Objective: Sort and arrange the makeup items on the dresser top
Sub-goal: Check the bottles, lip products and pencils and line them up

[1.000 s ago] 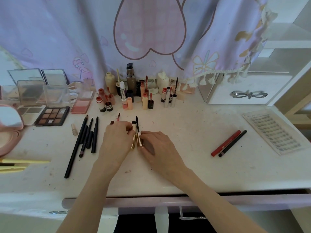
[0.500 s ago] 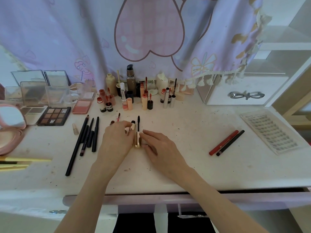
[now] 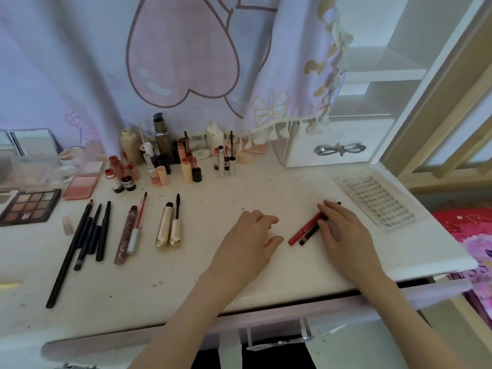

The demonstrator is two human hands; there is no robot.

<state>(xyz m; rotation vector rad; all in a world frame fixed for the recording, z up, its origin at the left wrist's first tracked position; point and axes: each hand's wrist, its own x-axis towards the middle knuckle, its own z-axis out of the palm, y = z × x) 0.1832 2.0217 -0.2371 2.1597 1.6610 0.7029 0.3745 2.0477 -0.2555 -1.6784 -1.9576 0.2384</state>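
Two hands are resting on the dresser top, and one is touching two pencils.

The right hand point(image 3: 343, 230) is lying flat and loose, its fingers pressing on a red pencil point(image 3: 303, 230) and a black pencil point(image 3: 310, 233) lying side by side on the white dresser top point(image 3: 202, 272). The left hand point(image 3: 250, 235) is sitting half open beside them, holding nothing. Two shiny gold tubes point(image 3: 167, 230) are lying well to the left, near long dark pencils point(image 3: 87, 235).

Two bare forearms, no sleeves in sight. Left hand point(image 3: 249, 237) and right hand point(image 3: 343, 230) without rings, bracelets or watch; short, unpainted nails showing on the left fingers.
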